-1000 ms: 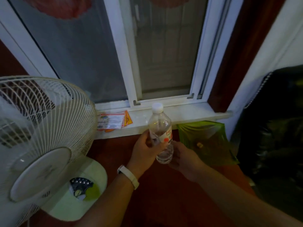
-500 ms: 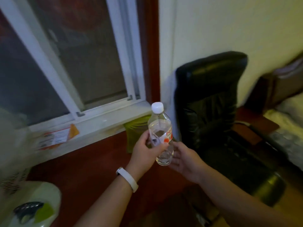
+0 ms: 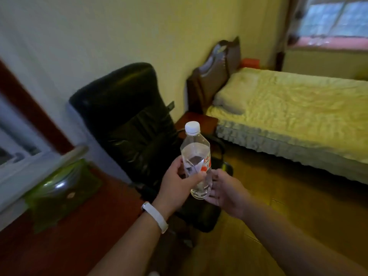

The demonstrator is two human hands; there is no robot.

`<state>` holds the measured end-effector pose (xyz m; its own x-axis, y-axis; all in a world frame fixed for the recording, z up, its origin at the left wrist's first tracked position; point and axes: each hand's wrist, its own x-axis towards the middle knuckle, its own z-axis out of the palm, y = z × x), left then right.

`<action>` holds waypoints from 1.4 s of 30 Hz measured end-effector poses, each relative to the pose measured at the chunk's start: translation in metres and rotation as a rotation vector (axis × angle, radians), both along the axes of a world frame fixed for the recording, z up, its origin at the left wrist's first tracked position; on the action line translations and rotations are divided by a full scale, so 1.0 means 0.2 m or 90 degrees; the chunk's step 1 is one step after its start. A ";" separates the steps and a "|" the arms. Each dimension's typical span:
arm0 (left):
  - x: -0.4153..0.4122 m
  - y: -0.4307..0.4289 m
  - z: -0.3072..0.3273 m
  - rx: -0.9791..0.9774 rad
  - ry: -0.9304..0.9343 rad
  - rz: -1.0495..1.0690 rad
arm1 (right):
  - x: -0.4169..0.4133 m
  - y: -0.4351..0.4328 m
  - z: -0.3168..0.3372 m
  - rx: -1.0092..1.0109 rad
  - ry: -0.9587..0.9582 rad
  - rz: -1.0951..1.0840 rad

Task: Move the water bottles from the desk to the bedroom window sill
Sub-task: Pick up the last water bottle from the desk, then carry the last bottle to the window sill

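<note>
A clear plastic water bottle (image 3: pixel 196 154) with a white cap and a red and white label stands upright in the air at the centre of the head view. My left hand (image 3: pixel 178 185) grips its middle, a white band on the wrist. Just right of the bottle's base is my right hand (image 3: pixel 226 189), fingers spread and touching or nearly touching the plastic. A white window sill (image 3: pixel 18 178) runs along the far left edge. A second window with a reddish sill (image 3: pixel 330 39) shows at the top right, beyond the bed.
A black office chair (image 3: pixel 127 116) stands right behind the bottle. A green plastic bag (image 3: pixel 59 188) lies on the dark red desk top (image 3: pixel 65 246) at the left. A bed (image 3: pixel 294 108) with a yellow cover fills the right, over wooden floor (image 3: pixel 278 198).
The view has swung to the right, away from the near window and the fan, bringing the chair, bed and far window into sight. Both hands keep the same hold around the bottle.
</note>
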<state>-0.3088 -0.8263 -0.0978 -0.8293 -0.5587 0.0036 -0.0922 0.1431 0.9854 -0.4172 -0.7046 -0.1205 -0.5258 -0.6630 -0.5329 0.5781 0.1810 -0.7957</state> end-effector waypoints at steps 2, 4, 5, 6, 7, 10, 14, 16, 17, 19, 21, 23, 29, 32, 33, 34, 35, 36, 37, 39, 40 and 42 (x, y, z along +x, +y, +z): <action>-0.16 0.13 0.01 0.000 -0.001 -0.059 | -0.11 0.17 0.01 -0.010 0.010 -0.037; -0.31 0.23 0.02 -0.006 -0.003 -0.106 | -0.20 0.32 0.01 -0.012 0.011 -0.092; -0.38 0.29 0.02 -0.009 -0.003 -0.127 | -0.24 0.39 0.00 -0.011 0.010 -0.124; -0.45 0.33 0.02 -0.011 -0.002 -0.148 | -0.28 0.44 -0.01 -0.010 0.008 -0.155; -0.51 0.37 0.02 -0.012 0.000 -0.169 | -0.33 0.50 -0.02 -0.010 0.006 -0.183; -0.72 0.48 0.01 -0.002 0.002 -0.241 | -0.45 0.63 -0.04 -0.016 -0.010 -0.258; -1.03 0.57 -0.06 0.015 -0.021 -0.326 | -0.61 0.75 -0.10 -0.010 -0.035 -0.349; -1.20 0.61 -0.11 0.037 -0.024 -0.366 | -0.72 0.80 -0.12 0.009 -0.039 -0.393; -1.28 0.62 -0.13 0.048 -0.027 -0.388 | -0.77 0.82 -0.13 0.021 -0.043 -0.419; -1.44 0.65 -0.16 0.068 -0.025 -0.432 | -0.87 0.84 -0.13 0.032 -0.048 -0.471; -1.59 0.67 -0.16 0.077 -0.014 -0.475 | -0.98 0.85 -0.12 0.035 -0.048 -0.513; -1.73 0.70 -0.15 0.082 -0.010 -0.519 | -1.07 0.87 -0.10 0.036 -0.049 -0.557; -2.11 0.79 -0.10 0.092 0.009 -0.623 | -1.30 0.93 -0.01 0.015 -0.022 -0.668; -2.26 0.87 -0.09 0.093 0.012 -0.667 | -1.37 1.00 0.01 0.004 -0.005 -0.715; -2.30 0.91 -0.09 0.096 0.014 -0.687 | -1.39 1.02 0.02 0.000 -0.001 -0.729; -2.34 0.94 -0.09 0.099 0.012 -0.708 | -1.41 1.05 0.02 -0.003 0.001 -0.740; -2.38 0.98 -0.09 0.105 0.007 -0.725 | -1.43 1.08 0.02 -0.004 0.001 -0.750; -2.41 1.02 -0.09 0.112 0.001 -0.739 | -1.45 1.11 0.01 -0.004 0.000 -0.760; -2.45 1.06 -0.10 0.116 -0.006 -0.753 | -1.47 1.14 0.00 -0.005 -0.002 -0.771; -2.52 1.15 -0.11 0.110 -0.013 -0.779 | -1.52 1.22 -0.03 -0.010 -0.007 -0.793; -2.56 1.19 -0.12 0.105 -0.013 -0.793 | -1.54 1.26 -0.05 -0.012 -0.009 -0.802; -2.65 1.30 -0.14 0.100 -0.021 -0.815 | -1.61 1.35 -0.08 -0.014 -0.014 -0.818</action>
